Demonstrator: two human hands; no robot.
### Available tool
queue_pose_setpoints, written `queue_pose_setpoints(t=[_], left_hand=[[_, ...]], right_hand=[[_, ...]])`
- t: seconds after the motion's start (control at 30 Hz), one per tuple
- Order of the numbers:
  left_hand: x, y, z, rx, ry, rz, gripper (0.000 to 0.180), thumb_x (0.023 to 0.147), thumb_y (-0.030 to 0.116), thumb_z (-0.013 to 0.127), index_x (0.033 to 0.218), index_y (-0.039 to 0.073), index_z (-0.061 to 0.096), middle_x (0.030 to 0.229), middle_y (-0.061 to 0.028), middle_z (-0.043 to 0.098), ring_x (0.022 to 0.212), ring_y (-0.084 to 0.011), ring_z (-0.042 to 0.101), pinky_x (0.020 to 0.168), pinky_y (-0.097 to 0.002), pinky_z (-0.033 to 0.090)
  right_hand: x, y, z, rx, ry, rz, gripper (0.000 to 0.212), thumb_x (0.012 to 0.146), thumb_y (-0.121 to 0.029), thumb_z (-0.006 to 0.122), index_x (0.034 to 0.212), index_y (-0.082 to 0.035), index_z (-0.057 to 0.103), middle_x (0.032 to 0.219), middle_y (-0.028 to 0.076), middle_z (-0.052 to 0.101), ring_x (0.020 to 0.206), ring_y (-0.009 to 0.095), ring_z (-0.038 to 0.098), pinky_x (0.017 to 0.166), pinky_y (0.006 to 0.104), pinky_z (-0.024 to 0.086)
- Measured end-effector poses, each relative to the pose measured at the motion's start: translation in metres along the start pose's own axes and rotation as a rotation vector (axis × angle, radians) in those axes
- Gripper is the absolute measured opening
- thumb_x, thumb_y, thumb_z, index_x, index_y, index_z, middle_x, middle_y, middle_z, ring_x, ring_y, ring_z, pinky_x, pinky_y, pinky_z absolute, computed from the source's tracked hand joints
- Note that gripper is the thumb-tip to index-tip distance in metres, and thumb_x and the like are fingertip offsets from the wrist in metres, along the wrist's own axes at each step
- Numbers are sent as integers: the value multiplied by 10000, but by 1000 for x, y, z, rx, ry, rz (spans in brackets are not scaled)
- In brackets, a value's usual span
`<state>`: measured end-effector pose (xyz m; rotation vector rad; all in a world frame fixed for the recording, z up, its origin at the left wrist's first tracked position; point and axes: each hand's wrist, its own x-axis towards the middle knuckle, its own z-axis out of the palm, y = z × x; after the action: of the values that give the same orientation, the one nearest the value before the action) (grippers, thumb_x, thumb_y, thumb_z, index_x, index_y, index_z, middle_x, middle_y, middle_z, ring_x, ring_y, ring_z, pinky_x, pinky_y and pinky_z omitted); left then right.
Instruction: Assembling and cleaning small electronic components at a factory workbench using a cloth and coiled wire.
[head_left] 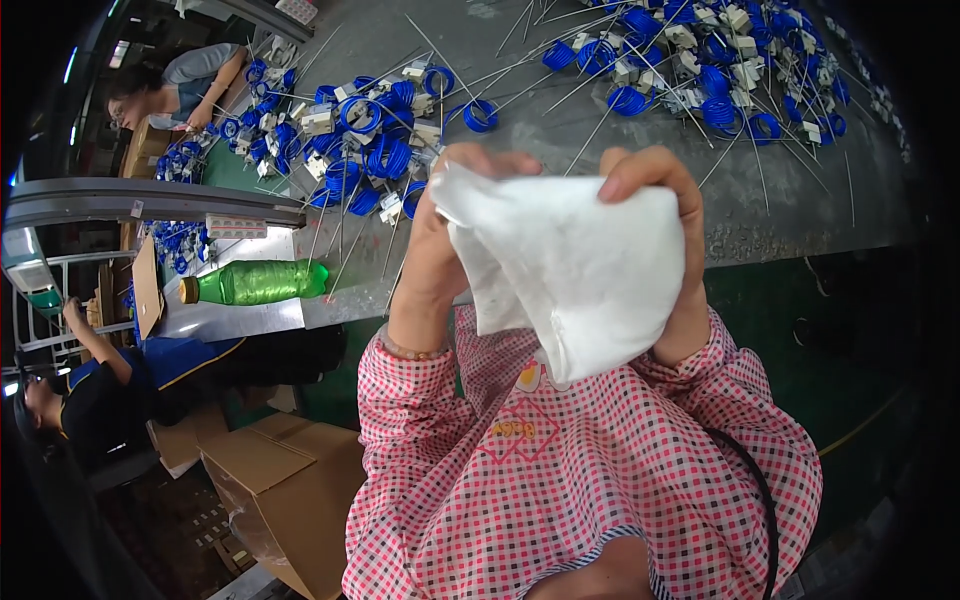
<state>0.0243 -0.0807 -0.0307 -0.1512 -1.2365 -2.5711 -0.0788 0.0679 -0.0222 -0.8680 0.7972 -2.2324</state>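
Observation:
A folded white cloth (570, 260) hangs between my two hands, held up in front of my chest near the table's edge. My left hand (432, 245) grips its upper left corner, with the fingers partly behind the fabric. At the opposite side, my right hand (665, 195) is closed on the upper right edge, its thumb lying over the front. The cloth's lower left part droops in loose folds. Beyond my left hand lies a pile of blue coils (385, 140) with white blocks and thin, straight metal rods.
A larger pile of similar blue coils (715, 75) covers the far right of the grey table (800, 215). At the left, a green bottle (258, 283) lies on its side. Cardboard boxes (285, 480) stand lower left. One person (190, 90) leans at the far left; another (95, 390) is below.

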Motion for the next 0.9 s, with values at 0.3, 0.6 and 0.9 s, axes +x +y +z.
queue_pose_setpoints(t=[0.3, 0.6, 0.9], left_hand=[[-13, -6, 33, 377, 378, -13, 540, 753, 10, 551, 1194, 18, 239, 1093, -114, 442, 1004, -176, 456, 831, -287, 390], [-13, 0, 23, 896, 582, 267, 487, 757, 16, 513, 1176, -36, 272, 1060, -126, 469, 947, -188, 492, 793, -258, 388], [-22, 2, 6, 1393, 670, 355, 394, 761, 52, 504, 1118, -53, 373, 932, -240, 529, 839, -290, 561, 721, -323, 431]], right_hand=[[6, 8, 8, -113, 81, -94, 342, 710, -110, 517, 1021, 27, 477, 906, 79, 544, 824, 106, 534, 725, 204, 428], [-10, 37, 22, 512, 75, 241, 687, 751, -402, 515, 1202, 61, 284, 1155, 159, 435, 1017, 223, 476, 849, 314, 393], [2, 50, 35, 560, 265, 576, 430, 810, -248, 446, 1134, 28, 386, 1068, 144, 505, 934, 238, 534, 797, 330, 443]])
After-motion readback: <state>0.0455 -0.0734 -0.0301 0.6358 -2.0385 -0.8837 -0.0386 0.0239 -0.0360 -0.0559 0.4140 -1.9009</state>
